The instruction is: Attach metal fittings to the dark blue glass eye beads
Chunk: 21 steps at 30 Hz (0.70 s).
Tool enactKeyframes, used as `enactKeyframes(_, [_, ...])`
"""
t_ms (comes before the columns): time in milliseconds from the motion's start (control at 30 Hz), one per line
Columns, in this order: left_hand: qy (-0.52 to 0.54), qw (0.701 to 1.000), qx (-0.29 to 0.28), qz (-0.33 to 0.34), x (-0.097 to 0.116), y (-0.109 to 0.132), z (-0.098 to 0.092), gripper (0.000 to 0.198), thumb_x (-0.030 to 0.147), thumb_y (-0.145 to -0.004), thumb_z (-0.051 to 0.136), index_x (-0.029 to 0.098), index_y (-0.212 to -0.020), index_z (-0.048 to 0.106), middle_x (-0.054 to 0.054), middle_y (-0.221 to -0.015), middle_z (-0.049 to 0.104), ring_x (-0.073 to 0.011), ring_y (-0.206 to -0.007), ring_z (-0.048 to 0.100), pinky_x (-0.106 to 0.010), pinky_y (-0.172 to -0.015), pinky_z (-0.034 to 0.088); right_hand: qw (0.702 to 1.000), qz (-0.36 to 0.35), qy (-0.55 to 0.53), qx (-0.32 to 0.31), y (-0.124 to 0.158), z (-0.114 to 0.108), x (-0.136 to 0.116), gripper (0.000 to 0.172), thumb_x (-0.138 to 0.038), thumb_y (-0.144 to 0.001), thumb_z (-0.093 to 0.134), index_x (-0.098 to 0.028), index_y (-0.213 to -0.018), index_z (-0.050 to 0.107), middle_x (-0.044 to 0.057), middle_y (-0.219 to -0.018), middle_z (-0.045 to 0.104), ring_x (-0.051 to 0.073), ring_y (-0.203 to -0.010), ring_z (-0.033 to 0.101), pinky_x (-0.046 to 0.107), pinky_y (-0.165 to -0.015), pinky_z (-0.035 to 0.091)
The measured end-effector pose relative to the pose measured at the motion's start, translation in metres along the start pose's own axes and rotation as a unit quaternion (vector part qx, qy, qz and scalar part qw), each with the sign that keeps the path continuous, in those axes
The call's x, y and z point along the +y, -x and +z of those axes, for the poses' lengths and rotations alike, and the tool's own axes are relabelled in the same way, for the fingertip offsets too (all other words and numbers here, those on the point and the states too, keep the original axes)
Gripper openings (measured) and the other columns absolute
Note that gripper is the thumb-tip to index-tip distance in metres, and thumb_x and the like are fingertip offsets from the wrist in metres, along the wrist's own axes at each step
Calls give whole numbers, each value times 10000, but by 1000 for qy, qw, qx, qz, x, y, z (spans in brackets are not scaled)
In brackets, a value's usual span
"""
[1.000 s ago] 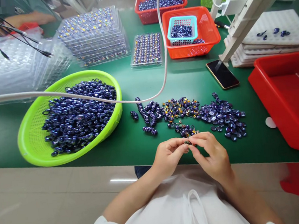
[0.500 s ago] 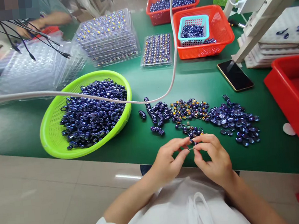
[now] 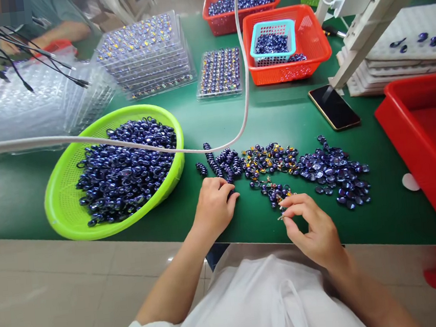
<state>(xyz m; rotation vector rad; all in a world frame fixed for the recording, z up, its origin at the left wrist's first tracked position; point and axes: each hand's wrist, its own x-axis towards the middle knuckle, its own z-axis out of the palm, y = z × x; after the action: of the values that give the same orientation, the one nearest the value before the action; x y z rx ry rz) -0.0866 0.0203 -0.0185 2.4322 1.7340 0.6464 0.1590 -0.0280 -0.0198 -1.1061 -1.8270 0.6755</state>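
My left hand (image 3: 215, 205) is closed with its fingertips down on the green table, at the near end of the stacked dark blue ringed pieces (image 3: 229, 163). A bit of dark blue shows at its fingertips; the rest is hidden by the fingers. My right hand (image 3: 312, 229) pinches a tiny metallic part (image 3: 281, 218) between thumb and fingers, just above the table edge. Beyond it lie small dark rings with gold-coloured bits (image 3: 269, 159) and a few nearer ones (image 3: 277, 194). A heap of glossy dark blue oval pieces (image 3: 332, 173) spreads to the right.
A lime-green basket (image 3: 54, 200) full of dark blue pieces stands left, a white cable (image 3: 123, 140) crossing over it. Farther back are stacked clear trays (image 3: 151, 72), an orange basket (image 3: 317, 53) and a phone (image 3: 334, 107). A red bin (image 3: 404, 140) stands right. Another person's arm (image 3: 66, 31) shows far left.
My left hand has left my right hand and moved left and forward to the stacked dark pieces. My right hand stays in nearly the same place, still pinching the small part. The view has shifted slightly.
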Motion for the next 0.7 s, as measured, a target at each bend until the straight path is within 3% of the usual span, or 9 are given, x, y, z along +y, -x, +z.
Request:
enactKeyframes(200, [182, 982, 50, 7, 11, -2, -2, 97, 208, -882, 686, 182, -974, 707, -79, -908, 741, -243, -911, 631, -415, -845, 522, 996, 67, -52, -22, 2, -3, 0, 163, -81, -867, 576, -243, -881, 578, 26, -1051, 659, 193, -1016, 644, 405, -1001, 468])
enactKeyframes(300, [310, 950, 39, -11, 25, -1, -4, 125, 202, -876, 704, 195, -1000, 709, -55, -890, 748, -198, -855, 670, -330, -784, 536, 987, 119, -104, -7, 1, -2, -2, 146, -109, -896, 561, -251, -867, 576, 23, -1075, 665, 195, -1062, 641, 399, -1006, 475])
enactKeyframes(367, [341, 939, 27, -19, 33, -1, -4, 138, 209, -875, 710, 200, -1013, 708, -43, -890, 746, -172, -807, 681, -291, -744, 534, 981, 139, -132, 9, 0, 0, -4, 140, -120, -907, 556, -255, -878, 575, 24, -1088, 667, 196, -1069, 642, 393, -991, 490])
enactKeyframes(500, [262, 964, 42, 5, 35, 0, 5, 134, 209, -909, 666, 196, -1041, 681, -45, -886, 739, -176, -806, 665, -299, -746, 525, 981, 133, -142, 3, 0, 2, -6, 142, -119, -905, 559, -257, -880, 579, 24, -1093, 672, 197, -1068, 642, 416, -1029, 470])
enactKeyframes(700, [103, 994, 12, 45, 20, 4, 18, 81, 209, -939, 598, 162, -997, 629, -79, -868, 709, -231, -828, 633, -367, -756, 530, 983, 130, -128, -5, 4, 2, -3, 133, -120, -907, 559, -248, -881, 584, 32, -1085, 668, 195, -1054, 643, 427, -1042, 462])
